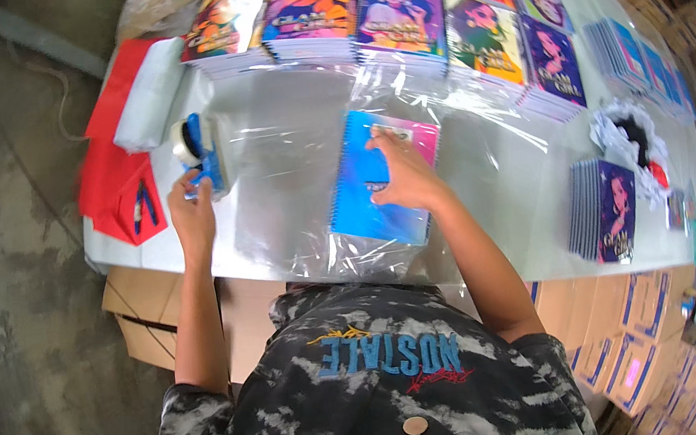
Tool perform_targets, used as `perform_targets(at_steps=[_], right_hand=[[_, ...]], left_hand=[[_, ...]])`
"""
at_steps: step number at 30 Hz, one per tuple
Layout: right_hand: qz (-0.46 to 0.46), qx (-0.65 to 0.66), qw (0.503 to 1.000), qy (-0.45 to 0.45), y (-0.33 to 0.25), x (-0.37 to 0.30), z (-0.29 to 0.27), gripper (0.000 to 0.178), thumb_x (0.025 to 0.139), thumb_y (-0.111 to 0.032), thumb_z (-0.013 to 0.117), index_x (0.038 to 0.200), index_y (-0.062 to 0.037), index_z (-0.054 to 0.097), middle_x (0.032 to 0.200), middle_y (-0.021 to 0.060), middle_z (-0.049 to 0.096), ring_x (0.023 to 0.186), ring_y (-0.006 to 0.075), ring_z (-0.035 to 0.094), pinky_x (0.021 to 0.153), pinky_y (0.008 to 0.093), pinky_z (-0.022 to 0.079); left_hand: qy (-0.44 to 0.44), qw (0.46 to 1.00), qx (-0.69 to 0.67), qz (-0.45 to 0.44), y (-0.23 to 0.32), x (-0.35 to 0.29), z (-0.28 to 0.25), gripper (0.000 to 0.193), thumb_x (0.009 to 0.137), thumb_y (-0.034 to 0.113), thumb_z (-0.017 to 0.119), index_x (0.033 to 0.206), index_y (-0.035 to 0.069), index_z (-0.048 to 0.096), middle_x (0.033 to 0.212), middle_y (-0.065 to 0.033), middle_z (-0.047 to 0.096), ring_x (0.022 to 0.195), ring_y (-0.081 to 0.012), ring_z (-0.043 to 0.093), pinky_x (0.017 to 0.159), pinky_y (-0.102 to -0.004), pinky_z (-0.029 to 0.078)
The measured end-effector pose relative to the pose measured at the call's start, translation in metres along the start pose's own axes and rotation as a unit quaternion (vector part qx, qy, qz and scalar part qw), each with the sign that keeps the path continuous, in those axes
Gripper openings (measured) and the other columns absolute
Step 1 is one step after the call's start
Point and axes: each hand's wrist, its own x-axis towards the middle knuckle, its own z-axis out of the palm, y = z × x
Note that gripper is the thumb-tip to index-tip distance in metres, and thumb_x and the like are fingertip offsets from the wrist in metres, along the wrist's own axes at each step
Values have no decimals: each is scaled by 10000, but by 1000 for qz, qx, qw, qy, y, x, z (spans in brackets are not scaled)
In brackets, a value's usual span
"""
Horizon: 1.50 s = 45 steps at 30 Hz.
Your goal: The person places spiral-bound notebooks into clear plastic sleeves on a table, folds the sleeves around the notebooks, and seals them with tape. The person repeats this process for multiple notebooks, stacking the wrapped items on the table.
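Note:
In front of me on the table lies a spiral notebook [353, 182] with a blue and pink cover, slightly tilted, on a sheet of clear plastic film [282, 201]. My right hand [403, 174] rests on its cover with thumb and fingers spread. Off to the left, my left hand [192, 210] has its fingers closed about the near end of a blue tape dispenser [213, 161] that carries a pale roll of tape. Whether those fingers also hold a strip of tape is too blurred to see.
Stacks of colourful notebooks [398, 18] line the far side. Another stack [602, 209] stands at right, near a crumpled plastic bag [627, 141]. Red sheets [110, 178], a white roll [148, 94] and pens [144, 209] lie left. Cardboard boxes [606, 322] sit below the table.

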Motion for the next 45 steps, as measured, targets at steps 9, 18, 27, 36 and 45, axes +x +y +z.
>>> perform_targets(at_steps=[9,18,27,36,45], right_hand=[[18,-60,998,-4,-14,3,-7,820,521,-259,774,1243,-87,427,1418,119,318,1340,260,255,1054,472,216],[-5,-63,998,-4,-7,0,-7,895,508,-286,814,1280,-92,406,1419,129,310,1346,266,243,1023,471,218],[28,-20,999,22,-11,2,-15,1249,431,-291,863,1425,-102,130,1348,127,424,1251,265,406,957,431,292],[88,8,974,208,25,-7,-3,1205,527,-408,830,1445,-121,104,1425,196,297,1349,327,219,1062,479,150],[60,431,833,341,35,-39,21,820,755,-283,728,1351,-36,221,1327,240,308,1265,307,311,1042,440,241]], left_hand=[[-196,888,-159,-384,-52,56,-17,360,874,379,536,931,37,635,804,-72,574,674,-179,522,530,-289,403],[21,971,118,-206,-77,-3,-43,195,858,147,564,832,-20,661,823,-91,661,683,-174,619,609,-317,474],[-497,868,14,-2,151,2,114,432,744,449,682,780,19,691,664,-83,649,577,-167,606,543,-312,476],[-612,705,331,137,125,58,140,649,728,599,620,1064,44,633,990,-170,641,958,-315,614,803,-405,476],[-344,881,-321,-50,116,-47,131,753,850,460,554,1375,-6,282,1342,-210,365,1249,-277,352,1045,-370,250]])
